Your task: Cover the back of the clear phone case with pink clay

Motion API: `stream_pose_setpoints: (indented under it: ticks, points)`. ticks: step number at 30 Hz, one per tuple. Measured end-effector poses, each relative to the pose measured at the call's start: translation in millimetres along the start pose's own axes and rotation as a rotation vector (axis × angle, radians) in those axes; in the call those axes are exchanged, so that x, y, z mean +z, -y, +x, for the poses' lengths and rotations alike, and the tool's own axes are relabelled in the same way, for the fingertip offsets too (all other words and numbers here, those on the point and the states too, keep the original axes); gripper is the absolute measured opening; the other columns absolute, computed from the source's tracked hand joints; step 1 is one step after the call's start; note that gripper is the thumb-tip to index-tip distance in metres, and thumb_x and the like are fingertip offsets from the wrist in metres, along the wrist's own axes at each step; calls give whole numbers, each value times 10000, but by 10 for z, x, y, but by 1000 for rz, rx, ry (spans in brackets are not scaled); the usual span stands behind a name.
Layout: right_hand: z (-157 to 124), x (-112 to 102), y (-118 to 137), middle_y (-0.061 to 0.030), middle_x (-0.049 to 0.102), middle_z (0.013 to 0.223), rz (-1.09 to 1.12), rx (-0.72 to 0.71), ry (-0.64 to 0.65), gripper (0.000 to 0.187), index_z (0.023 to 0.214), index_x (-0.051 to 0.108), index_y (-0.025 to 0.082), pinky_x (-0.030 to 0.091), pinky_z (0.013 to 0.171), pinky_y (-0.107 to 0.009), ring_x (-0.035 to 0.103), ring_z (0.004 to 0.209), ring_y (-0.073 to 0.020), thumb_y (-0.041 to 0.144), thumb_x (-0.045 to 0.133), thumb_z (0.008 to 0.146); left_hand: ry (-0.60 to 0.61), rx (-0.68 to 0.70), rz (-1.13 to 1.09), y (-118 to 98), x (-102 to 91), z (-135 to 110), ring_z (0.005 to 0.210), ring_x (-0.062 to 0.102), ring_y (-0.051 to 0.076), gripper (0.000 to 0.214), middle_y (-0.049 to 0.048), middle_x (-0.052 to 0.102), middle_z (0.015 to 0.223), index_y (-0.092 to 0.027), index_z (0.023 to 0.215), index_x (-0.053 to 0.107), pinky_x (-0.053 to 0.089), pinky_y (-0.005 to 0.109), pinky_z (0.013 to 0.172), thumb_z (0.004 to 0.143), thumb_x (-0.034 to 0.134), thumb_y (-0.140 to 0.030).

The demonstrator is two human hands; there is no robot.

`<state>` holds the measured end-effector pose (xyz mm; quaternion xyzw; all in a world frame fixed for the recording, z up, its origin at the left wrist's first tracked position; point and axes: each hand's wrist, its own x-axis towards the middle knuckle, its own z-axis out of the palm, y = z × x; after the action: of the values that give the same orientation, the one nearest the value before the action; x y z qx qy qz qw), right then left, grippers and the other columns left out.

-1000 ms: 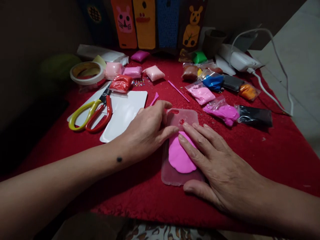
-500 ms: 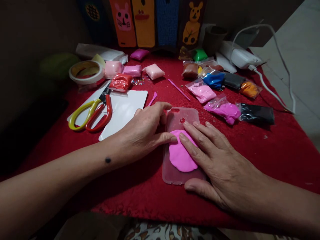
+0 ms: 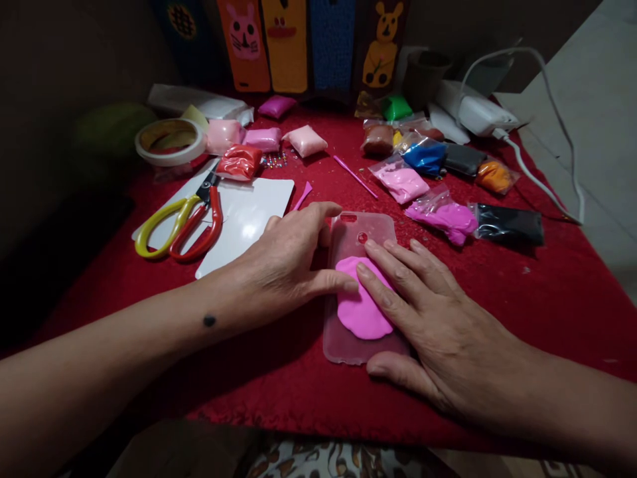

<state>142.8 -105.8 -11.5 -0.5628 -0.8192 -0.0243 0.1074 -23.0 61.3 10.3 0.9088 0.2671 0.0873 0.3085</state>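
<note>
A clear phone case (image 3: 371,232) lies flat on the red cloth (image 3: 547,292) in front of me. A flattened patch of pink clay (image 3: 361,312) sits on the case. My right hand (image 3: 438,325) lies flat, its fingers stretched over the clay's right side and its thumb by the case's near edge. My left hand (image 3: 288,259) rests at the case's left edge, thumb tip touching the clay, forefinger along the case's top corner.
Yellow and red scissors (image 3: 179,222) lie on white sheets (image 3: 249,219) at left, beside a tape roll (image 3: 172,141). Several bagged clay lumps (image 3: 438,216) are spread across the back and right. Decorated cases (image 3: 288,43) stand at the back; a white charger with its cable (image 3: 485,116) sits far right.
My left thumb has slid a little toward the clay and now touches its edge. The right hand keeps pressing on the clay; the view has shifted slightly.
</note>
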Motion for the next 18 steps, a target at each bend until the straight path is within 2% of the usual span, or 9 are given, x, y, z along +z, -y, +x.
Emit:
stream_pose_setpoints:
  ticks: [3,6,10,14,18]
  points:
    - [2,5,-2,-244,353,1584,4,2,-6,757,1510,375,35,283,1163,-638,259,1481,-398,551,482,966,0,34,40,10,9,-22,976,590,277,929,111,631,1059,-109,1360,462,452,444,871,632,890,-497]
    - [7,11,-2,-246,364,1576,1,3,-5,757,1507,383,39,282,1159,-641,277,1472,-407,559,477,965,-14,46,126,16,31,-42,1029,601,316,963,114,636,1070,-143,1363,465,452,473,896,593,903,-519]
    - [6,12,2,-249,365,1575,-10,7,-3,763,1505,385,39,274,1160,-645,275,1472,-412,573,462,966,-29,81,164,61,50,-52,1061,604,330,971,116,635,1071,-143,1382,459,449,489,928,600,901,-512]
    - [0,7,1,-248,346,1587,-4,9,4,770,1508,381,44,271,1164,-644,271,1475,-406,582,465,963,-42,155,89,109,36,-63,1069,602,326,961,118,638,1086,-130,1378,462,433,507,964,637,840,-611]
    - [-3,10,-8,-242,340,1593,-6,11,12,783,1520,363,46,262,1168,-647,265,1478,-401,579,479,958,-20,151,162,95,31,-92,1099,579,341,1008,131,619,1126,-138,1410,435,427,522,972,627,836,-631]
